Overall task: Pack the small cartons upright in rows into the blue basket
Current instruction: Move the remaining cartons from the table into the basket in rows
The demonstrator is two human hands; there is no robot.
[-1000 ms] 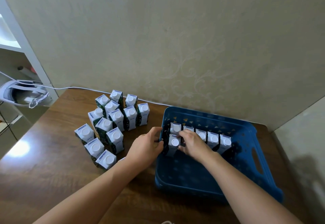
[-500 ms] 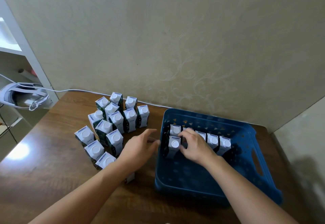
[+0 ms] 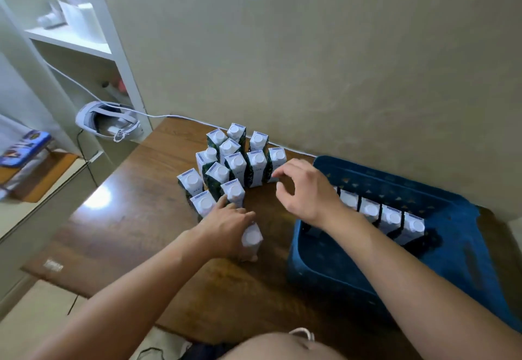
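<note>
White-capped cartons (image 3: 255, 166) cluster on the table left of the blue basket (image 3: 440, 249). Our left hand (image 3: 226, 227) grips the nearest carton (image 3: 251, 239) — we lift it straight, keeping it upright. Our right hand (image 3: 306, 190) hovers empty, fingers loosely curled, near the corner carton (image 3: 276, 162) — we pinch its sides.

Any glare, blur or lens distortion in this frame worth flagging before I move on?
Head view: a bright glare patch sits on the table at left; the shelf looks overexposed; wide-angle bending tilts the shelf post and wall; the basket near rim and the left hand on a carton look slightly soft; the right hand stays fairly clear.
</note>
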